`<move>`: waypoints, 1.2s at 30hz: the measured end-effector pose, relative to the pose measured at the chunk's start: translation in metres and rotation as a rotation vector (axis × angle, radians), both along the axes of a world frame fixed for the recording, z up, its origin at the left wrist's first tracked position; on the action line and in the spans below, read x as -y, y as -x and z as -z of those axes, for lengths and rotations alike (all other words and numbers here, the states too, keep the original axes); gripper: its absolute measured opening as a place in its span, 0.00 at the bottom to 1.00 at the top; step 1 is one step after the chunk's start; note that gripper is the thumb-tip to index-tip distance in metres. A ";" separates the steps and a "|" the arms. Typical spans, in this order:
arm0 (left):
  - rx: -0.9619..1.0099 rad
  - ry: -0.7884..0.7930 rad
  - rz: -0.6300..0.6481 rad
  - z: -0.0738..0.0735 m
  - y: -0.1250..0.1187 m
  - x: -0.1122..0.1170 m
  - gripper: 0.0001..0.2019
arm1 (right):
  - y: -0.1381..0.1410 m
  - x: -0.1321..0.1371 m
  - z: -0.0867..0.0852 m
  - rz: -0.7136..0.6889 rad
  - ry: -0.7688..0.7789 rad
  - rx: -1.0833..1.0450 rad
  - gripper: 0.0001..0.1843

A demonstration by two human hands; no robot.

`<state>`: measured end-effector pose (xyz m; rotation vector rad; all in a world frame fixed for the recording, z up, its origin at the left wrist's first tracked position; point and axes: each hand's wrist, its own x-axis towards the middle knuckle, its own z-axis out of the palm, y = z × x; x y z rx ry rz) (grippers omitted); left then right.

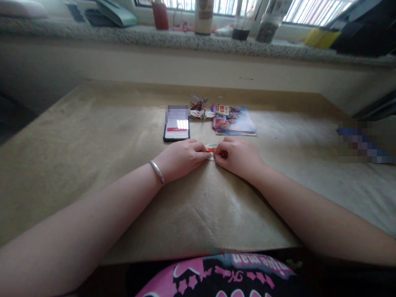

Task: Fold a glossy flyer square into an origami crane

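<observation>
A small orange-and-white piece of printed paper lies between my hands on the table, largely covered by my fingers. My left hand, with a silver bangle at the wrist, pinches its left side with thumb and fingers together. On the opposite side my right hand has thumb and forefinger closed at its edge. Just beyond my left hand rests a phone with a lit screen. A stack of colourful printed leaflets sits behind my right hand. Between phone and stack is a spiky folded-paper piece.
The tan-covered table meets a wall below a granite windowsill. Along the sill stand a red container, jars and a yellow item. A blurred blue-purple object lies at the table's right edge.
</observation>
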<state>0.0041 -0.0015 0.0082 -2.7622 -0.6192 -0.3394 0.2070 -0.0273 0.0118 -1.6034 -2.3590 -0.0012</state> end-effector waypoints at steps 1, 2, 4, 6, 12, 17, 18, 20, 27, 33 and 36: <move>-0.006 0.000 0.003 0.000 0.000 0.000 0.12 | 0.000 0.000 0.000 0.002 0.001 -0.003 0.11; -0.009 -0.001 0.005 0.000 0.000 0.000 0.12 | 0.000 0.000 0.000 0.002 0.002 -0.006 0.11; -0.010 -0.009 0.003 0.000 -0.001 0.000 0.12 | -0.001 0.000 0.001 -0.001 0.007 -0.012 0.11; -0.004 -0.015 -0.003 0.000 -0.002 0.001 0.12 | -0.002 -0.001 0.001 -0.012 0.013 -0.020 0.11; 0.032 0.007 -0.019 0.001 -0.004 0.002 0.12 | -0.005 -0.003 0.002 -0.051 0.021 -0.040 0.11; 0.079 0.068 -0.032 0.003 -0.003 0.001 0.12 | -0.006 -0.005 0.004 -0.070 0.032 -0.065 0.10; 0.089 0.077 -0.034 0.003 -0.003 0.001 0.12 | -0.006 -0.005 0.004 -0.072 0.037 -0.075 0.10; 0.105 0.094 -0.036 0.004 -0.003 0.001 0.12 | -0.007 -0.006 0.005 -0.075 0.051 -0.104 0.10; 0.142 0.122 -0.015 0.006 0.000 0.000 0.11 | -0.012 -0.011 0.009 -0.122 0.084 -0.196 0.07; 0.145 0.125 -0.054 0.004 -0.003 0.003 0.11 | -0.011 -0.009 0.008 -0.131 0.056 -0.146 0.09; 0.125 0.124 -0.087 0.003 -0.006 0.006 0.11 | -0.014 -0.007 0.008 -0.191 -0.023 -0.066 0.11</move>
